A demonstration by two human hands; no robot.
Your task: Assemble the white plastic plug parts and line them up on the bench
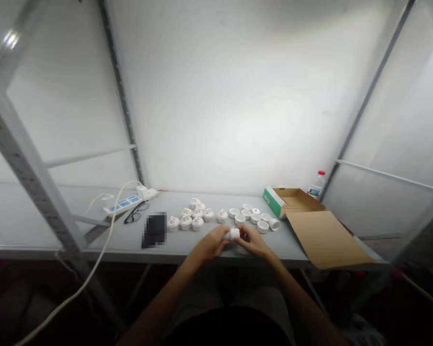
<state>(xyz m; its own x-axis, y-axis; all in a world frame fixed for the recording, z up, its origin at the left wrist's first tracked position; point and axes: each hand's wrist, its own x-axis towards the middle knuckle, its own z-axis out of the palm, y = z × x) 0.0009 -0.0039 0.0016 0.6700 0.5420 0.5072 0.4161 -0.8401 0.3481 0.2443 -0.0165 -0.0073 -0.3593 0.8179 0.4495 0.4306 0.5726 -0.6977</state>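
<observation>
Near the front edge of the table, my left hand (214,241) and my right hand (253,241) hold one small white round plastic part (234,234) between them. The fingers of both hands are closed on it from either side. Beyond my left hand stand several white round parts with raised, slotted tops (197,212); they look like plug adapters or sockets. Just past my right hand lie several hollow white round cups (262,227), most with the open side up. One cup (274,224) is tipped on its side. My fingers hide part of the held piece.
An open cardboard box (296,199) with its flap (328,240) folded forward sits at the right. Behind it stands a red-capped bottle (316,185). At the left are a dark blurred item (154,230), glasses (137,212), a power strip (124,204) and a hanging cable (106,240).
</observation>
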